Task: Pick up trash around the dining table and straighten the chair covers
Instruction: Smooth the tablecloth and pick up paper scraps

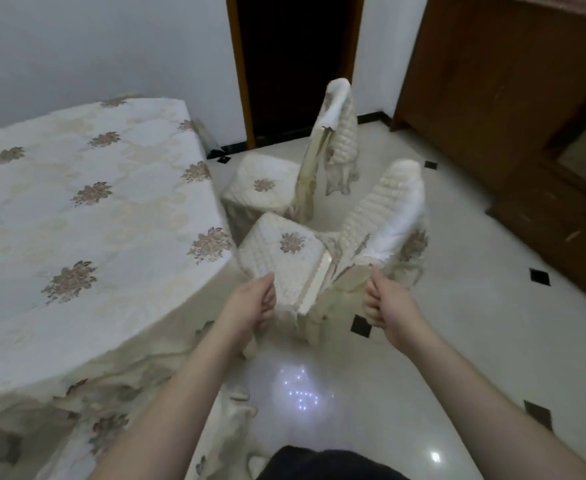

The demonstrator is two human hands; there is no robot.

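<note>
Left of the chairs stands the desk (87,209) under a cream floral cloth. The left hand (253,303) pinches the near chair's quilted cream seat cover (277,258); the right hand (385,306) is clenched on its backrest cover's hem (388,220). Best pull both edges evenly downward.

The tablecloth (87,216) at nine o'clock is woven cloth with a faint sheen and raised, embroidered-looking flower motifs. Both chair covers, the near one (281,251) and the far one (340,126) at twelve o'clock, are quilted cream fabric, ribbed and matt, frayed at the hems. The floor (458,341) is glossy tile, mirror-smooth, throwing back lamp glare. At two o'clock the cabinet (485,81) is brown wood, dull and scuffed.
</note>
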